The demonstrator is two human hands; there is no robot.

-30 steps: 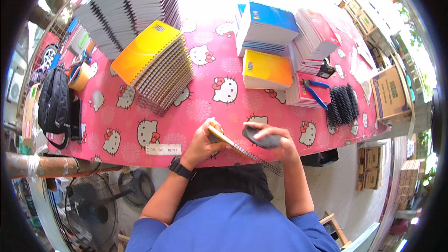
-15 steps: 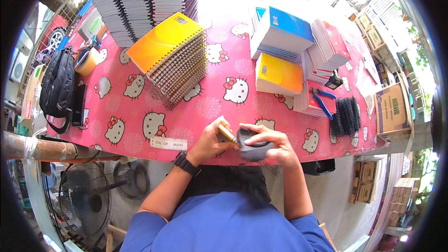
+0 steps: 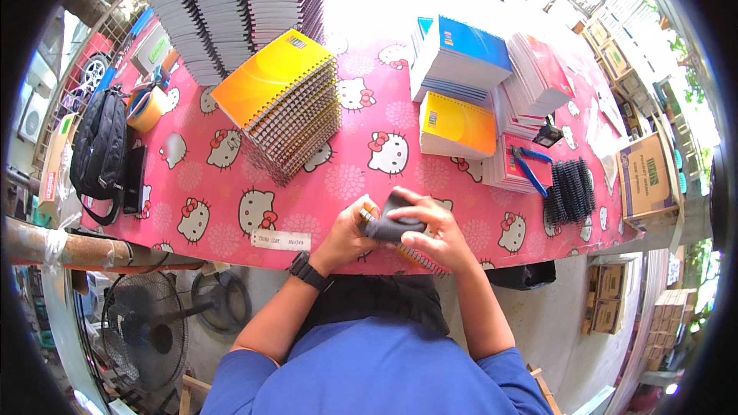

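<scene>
Hands grip a spiral notebook and a grey tool (left and right, respectively).

The dark grey object cut right across the spiral-bound notebook, masking its middle, and what kind of object it was, you couldn't tell! The right hand covered part of it, while the left hand swallowed the notebook's other end, some fingertips out of sight. Up top, glare washed out the far part of the pink table, and the upper edge clipped the tall notebook stacks! Over right, a little black thing was too small to name; down below, the lower edge chopped off the blue shirt
</scene>
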